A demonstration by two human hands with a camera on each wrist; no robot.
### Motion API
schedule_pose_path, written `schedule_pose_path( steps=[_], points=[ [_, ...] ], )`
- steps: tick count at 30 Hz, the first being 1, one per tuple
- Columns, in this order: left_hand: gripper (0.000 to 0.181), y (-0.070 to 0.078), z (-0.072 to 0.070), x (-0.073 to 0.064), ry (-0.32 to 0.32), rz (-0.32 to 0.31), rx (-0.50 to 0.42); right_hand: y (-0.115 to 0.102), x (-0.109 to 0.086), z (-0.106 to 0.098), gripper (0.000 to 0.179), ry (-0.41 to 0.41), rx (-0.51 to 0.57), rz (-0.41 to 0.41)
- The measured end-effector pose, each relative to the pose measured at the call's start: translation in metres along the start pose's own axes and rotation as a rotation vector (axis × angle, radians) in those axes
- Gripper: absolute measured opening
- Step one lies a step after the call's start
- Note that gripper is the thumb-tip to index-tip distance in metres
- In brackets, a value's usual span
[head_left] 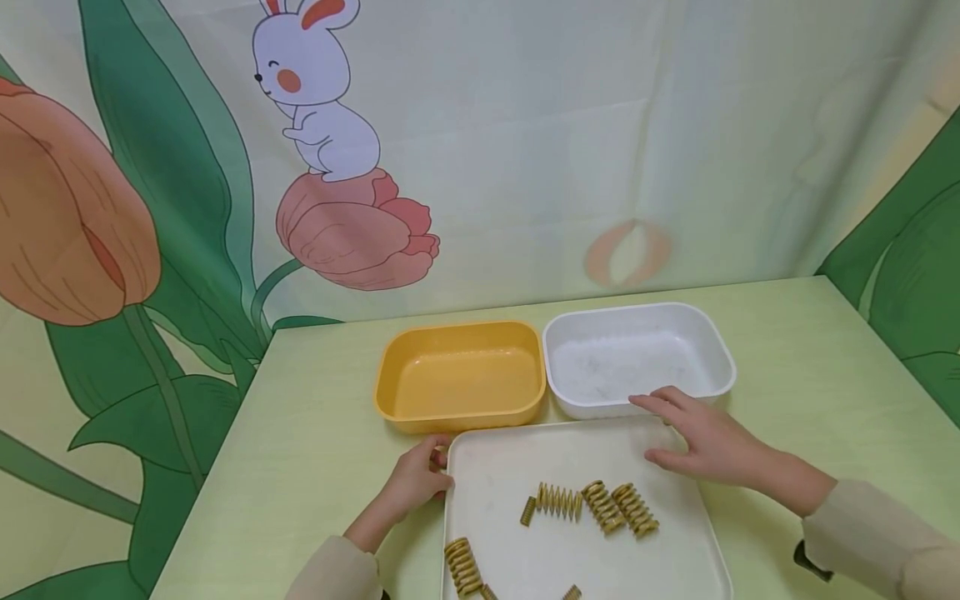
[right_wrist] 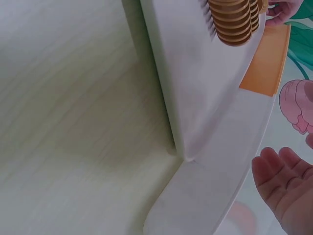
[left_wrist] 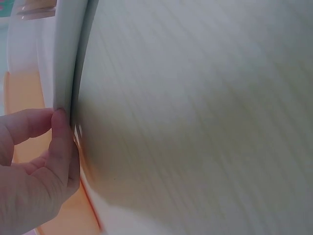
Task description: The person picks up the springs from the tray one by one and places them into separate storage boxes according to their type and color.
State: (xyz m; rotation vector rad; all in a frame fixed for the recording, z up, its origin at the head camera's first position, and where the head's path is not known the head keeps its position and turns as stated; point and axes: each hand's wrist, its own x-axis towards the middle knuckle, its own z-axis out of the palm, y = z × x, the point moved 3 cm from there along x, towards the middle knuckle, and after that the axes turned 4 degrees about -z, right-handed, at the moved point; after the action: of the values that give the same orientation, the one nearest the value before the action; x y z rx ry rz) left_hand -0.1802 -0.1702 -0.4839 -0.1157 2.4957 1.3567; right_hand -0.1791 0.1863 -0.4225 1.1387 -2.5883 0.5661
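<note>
A white tray (head_left: 585, 450) carries several gold coil springs. My left hand (head_left: 416, 479) is at its left edge near the far corner; in the left wrist view, the thumb and fingers (left_wrist: 61, 132) pinch the rim. Above the tray's far right corner, my right hand (head_left: 708, 442) holds nothing, its fingers extended toward the white bin (head_left: 637, 408). Beside that bin stands a yellow bin (head_left: 457, 375). Mid-tray lie a small spring (head_left: 528, 511), an open-wound spring (head_left: 559, 502) and two thick springs (head_left: 603, 507). Another thick spring (head_left: 462, 568) lies by the left rim.
The two bins stand side by side behind the tray on a pale green table (head_left: 315, 433). A curtain (head_left: 510, 125) printed with a rabbit and tulips hangs behind the table. Two small springs (head_left: 572, 592) are partly cut off at the bottom of the head view.
</note>
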Motion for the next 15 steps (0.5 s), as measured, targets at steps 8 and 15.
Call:
schedule_pose_path(
  steps=[8, 15],
  points=[
    [0.049, 0.0, 0.001, 0.0, -0.008, -0.006, 0.007, -0.007, -0.002, 0.01, 0.057, -0.149, 0.126, 0.084],
    [0.05, 0.002, 0.001, -0.001, 0.0, 0.019, 0.043, -0.016, -0.005, 0.018, 0.058, -0.267, 0.253, 0.154]
  ],
)
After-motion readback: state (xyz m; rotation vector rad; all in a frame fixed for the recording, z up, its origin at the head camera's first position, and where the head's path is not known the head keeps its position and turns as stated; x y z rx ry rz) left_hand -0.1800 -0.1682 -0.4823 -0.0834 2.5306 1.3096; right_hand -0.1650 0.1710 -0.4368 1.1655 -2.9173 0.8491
